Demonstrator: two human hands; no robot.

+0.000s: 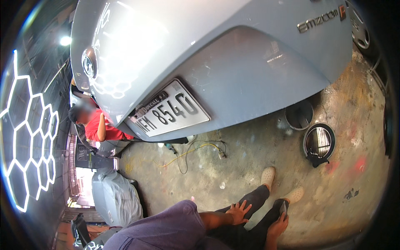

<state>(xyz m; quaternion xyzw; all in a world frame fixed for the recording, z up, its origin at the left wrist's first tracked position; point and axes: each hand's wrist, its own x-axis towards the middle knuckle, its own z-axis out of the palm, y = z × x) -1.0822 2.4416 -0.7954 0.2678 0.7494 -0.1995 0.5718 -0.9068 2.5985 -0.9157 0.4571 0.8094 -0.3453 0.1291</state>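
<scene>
My left hand (pixel 238 213) lies spread on the thigh of my dark trousers (pixel 259 199), holding nothing. My right hand (pixel 278 226) is closed around a phone (pixel 284 208), held low over the other leg. The phone is seen nearly edge-on, so its screen cannot be made out. A purple-grey sleeve (pixel 179 218) covers my upper left arm. Pale perforated clogs (pixel 295 194) are on my feet, resting on the stained concrete floor (pixel 233 183).
The rear of a silver-grey car (pixel 258 79) fills the top. Beside it is a person in a red shirt (pixel 98 127). A yellow cable (pixel 189 149), a dark bucket (pixel 299 114) and a black-rimmed round container (pixel 319 143) are on the floor. A covered vehicle (pixel 116 196) stands left.
</scene>
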